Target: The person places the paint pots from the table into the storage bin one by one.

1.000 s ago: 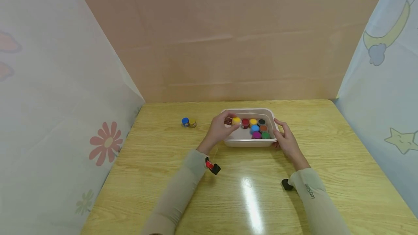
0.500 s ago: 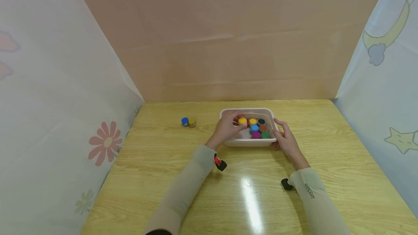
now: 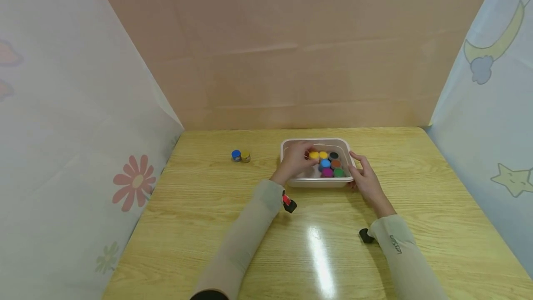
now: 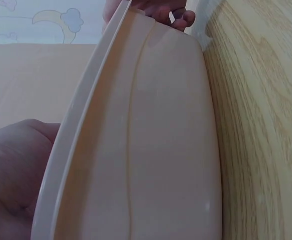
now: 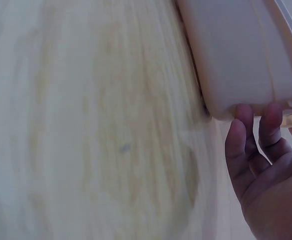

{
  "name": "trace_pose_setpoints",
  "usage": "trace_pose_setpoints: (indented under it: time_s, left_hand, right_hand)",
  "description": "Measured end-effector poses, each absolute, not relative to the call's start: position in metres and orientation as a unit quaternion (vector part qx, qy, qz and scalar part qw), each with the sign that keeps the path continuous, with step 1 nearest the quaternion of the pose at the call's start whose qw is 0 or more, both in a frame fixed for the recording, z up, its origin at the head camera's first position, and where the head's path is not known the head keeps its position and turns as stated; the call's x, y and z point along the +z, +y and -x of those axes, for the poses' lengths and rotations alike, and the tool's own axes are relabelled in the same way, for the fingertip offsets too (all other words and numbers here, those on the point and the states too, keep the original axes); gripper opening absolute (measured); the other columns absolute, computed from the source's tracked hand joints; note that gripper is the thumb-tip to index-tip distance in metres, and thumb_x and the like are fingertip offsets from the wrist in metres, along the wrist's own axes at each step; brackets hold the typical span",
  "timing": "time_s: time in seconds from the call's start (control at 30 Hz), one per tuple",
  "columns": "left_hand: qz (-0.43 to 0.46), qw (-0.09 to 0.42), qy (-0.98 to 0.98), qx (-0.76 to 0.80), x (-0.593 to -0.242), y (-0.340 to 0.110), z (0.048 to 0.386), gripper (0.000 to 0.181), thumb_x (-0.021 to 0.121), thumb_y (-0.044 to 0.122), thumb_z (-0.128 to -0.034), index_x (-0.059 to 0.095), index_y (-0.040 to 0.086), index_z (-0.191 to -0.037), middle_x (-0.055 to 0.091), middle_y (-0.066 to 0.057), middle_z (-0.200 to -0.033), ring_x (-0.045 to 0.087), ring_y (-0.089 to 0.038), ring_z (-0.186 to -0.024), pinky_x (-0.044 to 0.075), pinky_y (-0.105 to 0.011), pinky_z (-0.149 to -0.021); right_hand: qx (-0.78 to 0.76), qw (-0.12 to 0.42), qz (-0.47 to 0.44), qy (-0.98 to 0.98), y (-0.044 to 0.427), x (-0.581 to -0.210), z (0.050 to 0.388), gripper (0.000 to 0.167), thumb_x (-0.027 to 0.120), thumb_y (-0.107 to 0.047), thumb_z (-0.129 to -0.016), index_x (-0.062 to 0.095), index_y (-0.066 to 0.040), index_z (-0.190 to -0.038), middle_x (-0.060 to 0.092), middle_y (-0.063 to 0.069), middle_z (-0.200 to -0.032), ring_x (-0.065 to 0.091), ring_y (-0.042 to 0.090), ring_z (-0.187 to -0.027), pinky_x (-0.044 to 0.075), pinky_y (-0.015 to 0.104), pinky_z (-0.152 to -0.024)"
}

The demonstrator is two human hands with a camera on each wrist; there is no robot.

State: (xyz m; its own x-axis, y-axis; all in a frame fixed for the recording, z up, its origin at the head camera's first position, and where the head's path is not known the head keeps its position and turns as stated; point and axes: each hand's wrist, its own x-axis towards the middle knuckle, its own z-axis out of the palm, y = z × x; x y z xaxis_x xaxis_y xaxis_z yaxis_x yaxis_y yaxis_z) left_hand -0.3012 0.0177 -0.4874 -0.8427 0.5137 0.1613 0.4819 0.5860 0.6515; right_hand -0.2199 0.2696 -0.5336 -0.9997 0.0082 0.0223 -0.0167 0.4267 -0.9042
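Note:
A pale pink plastic bin (image 3: pixel 319 182) stands on the table with several small paint pots in it. Inside its left half, my left hand (image 3: pixel 294 160) pinches a yellow-lidded paint pot (image 3: pixel 314 155). Right beside that pot sits another yellow-lidded one (image 3: pixel 323 155). Black (image 3: pixel 333 156), light blue (image 3: pixel 325 164), brown-orange (image 3: pixel 335 164), magenta (image 3: pixel 327 172) and green (image 3: pixel 339 172) pots fill the right half. My right hand (image 3: pixel 366 182) grips the bin's right end. In the right wrist view its fingertips (image 5: pixel 271 116) press the outer wall. The left wrist view hides the pots behind the bin's side (image 4: pixel 170 125).
A blue-lidded pot (image 3: pixel 236 155) and a dark yellow-lidded pot (image 3: pixel 245 157) stand together on the wooden table (image 3: pixel 200 198), left of the bin. A brown sheet (image 3: pixel 291 59) closes off the back, and patterned white sheets (image 3: pixel 83 82) hang at both sides.
My left hand has moved right inside the bin with the yellow-lidded pot, over where a dark red pot showed. The right hand has stayed on the bin's right end.

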Motion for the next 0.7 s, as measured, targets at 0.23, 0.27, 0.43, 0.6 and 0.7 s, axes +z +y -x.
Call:
trace_pose_setpoints:
  time_s: [0.23, 0.27, 0.43, 0.6, 0.7]
  left_hand:
    - [-0.276, 0.018, 0.901, 0.333, -0.488, 0.020, 0.301, 0.027, 0.080, 0.021, -0.0930, 0.073, 0.014, -0.118, 0.068, 0.003, -0.110, 0.063, -0.010, -0.095, 0.053, -0.018, -0.082]
    - [-0.273, 0.017, 0.904, 0.328, -0.488, 0.020, 0.301, 0.027, 0.080, 0.022, -0.0926, 0.073, 0.015, -0.118, 0.068, 0.004, -0.110, 0.063, -0.009, -0.094, 0.053, -0.018, -0.082]
    - [-0.266, 0.016, 0.915, 0.302, -0.488, 0.022, 0.301, 0.027, 0.081, 0.025, -0.0916, 0.073, 0.018, -0.116, 0.068, 0.006, -0.108, 0.062, -0.007, -0.092, 0.052, -0.018, -0.081]
    - [-0.267, 0.037, 0.913, 0.307, -0.492, 0.026, 0.303, 0.026, 0.082, 0.019, -0.0902, 0.073, 0.016, -0.115, 0.069, 0.004, -0.110, 0.061, -0.009, -0.094, 0.052, -0.021, -0.086]
    - [-0.264, 0.050, 0.912, 0.309, -0.495, 0.028, 0.305, 0.026, 0.082, 0.016, -0.0895, 0.074, 0.017, -0.114, 0.069, 0.004, -0.112, 0.060, -0.010, -0.097, 0.051, -0.023, -0.090]
  right_hand:
    - [0.547, -0.003, -0.005, -0.837, 0.264, -0.517, 0.213, 0.058, 0.043, -0.028, -0.112, 0.023, -0.011, -0.164, 0.067, 0.025, -0.093, 0.065, 0.028, -0.067, 0.056, 0.035, -0.059]
    - [0.546, -0.006, -0.003, -0.838, 0.263, -0.513, 0.212, 0.058, 0.043, -0.026, -0.112, 0.023, -0.009, -0.164, 0.067, 0.027, -0.095, 0.065, 0.030, -0.067, 0.057, 0.036, -0.059]
    - [0.550, -0.009, 0.001, -0.835, 0.267, -0.521, 0.218, 0.058, 0.042, -0.026, -0.112, 0.023, -0.010, -0.164, 0.068, 0.026, -0.094, 0.065, 0.032, -0.067, 0.056, 0.037, -0.058]
    - [0.547, 0.005, -0.004, -0.837, 0.271, -0.535, 0.222, 0.058, 0.042, -0.032, -0.112, 0.023, -0.014, -0.165, 0.068, 0.017, -0.088, 0.064, 0.026, -0.064, 0.055, 0.035, -0.056]
    - [0.547, 0.010, -0.007, -0.837, 0.270, -0.535, 0.221, 0.058, 0.043, -0.033, -0.112, 0.025, -0.015, -0.164, 0.067, 0.018, -0.085, 0.063, 0.024, -0.063, 0.055, 0.034, -0.055]
